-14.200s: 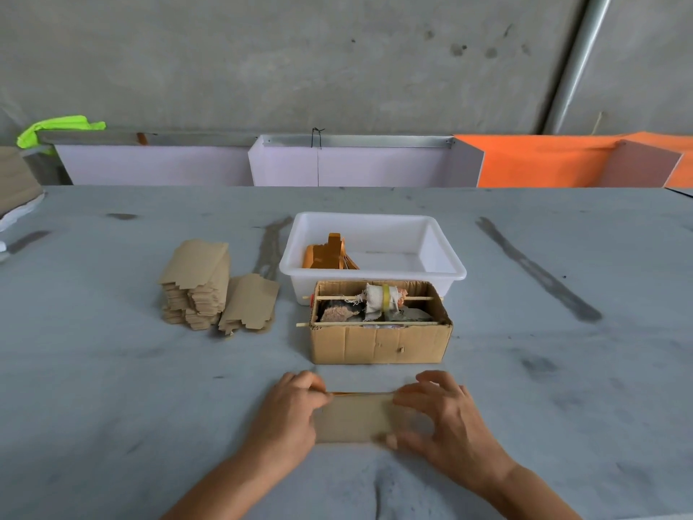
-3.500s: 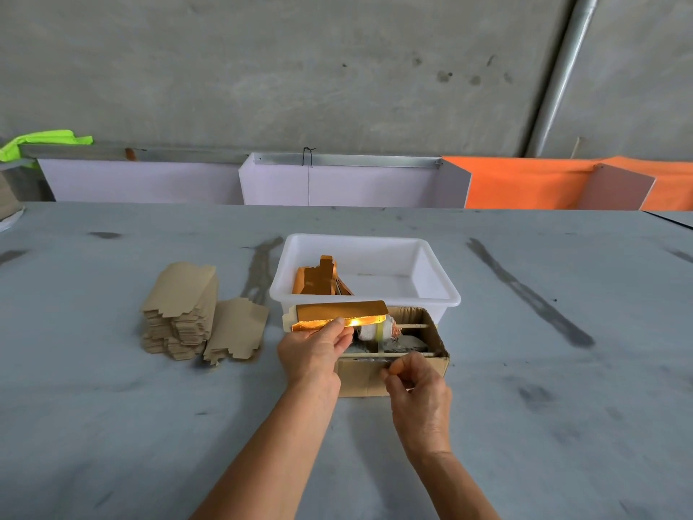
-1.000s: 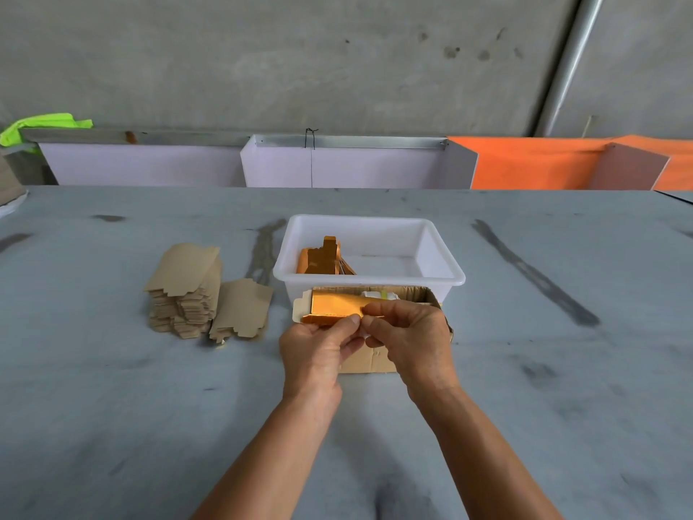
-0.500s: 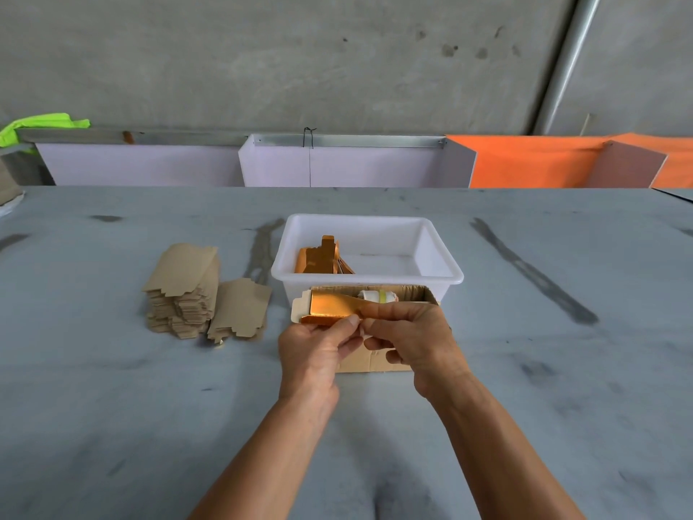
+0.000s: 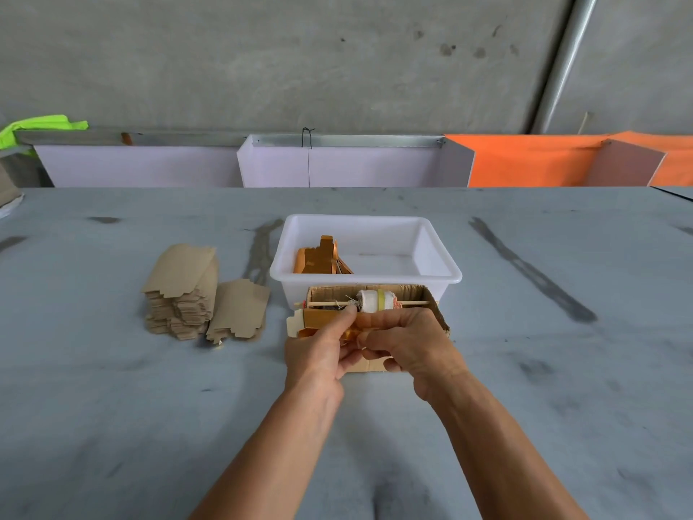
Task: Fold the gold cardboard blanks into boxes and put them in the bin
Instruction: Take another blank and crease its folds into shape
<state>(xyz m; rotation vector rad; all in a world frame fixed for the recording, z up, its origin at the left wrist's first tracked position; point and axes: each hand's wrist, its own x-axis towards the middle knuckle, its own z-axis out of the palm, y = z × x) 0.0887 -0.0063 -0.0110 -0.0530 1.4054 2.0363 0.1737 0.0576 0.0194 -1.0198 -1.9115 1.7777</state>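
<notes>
While your fingers (image 5: 347,320) pinch the gold blank (image 5: 322,321) from both sides, left hand (image 5: 318,350) and right hand (image 5: 408,341) hold it low over the brown carton (image 5: 431,305) (tape spool inside). Beyond sits the white bin (image 5: 438,257), folded gold boxes (image 5: 318,257) within. Flat blanks (image 5: 183,290) are stacked left on the desk (image 5: 112,407).

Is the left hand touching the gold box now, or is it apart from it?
Touching. The head view shows the left hand gripping the gold box, its thumb lying across the top.
</notes>
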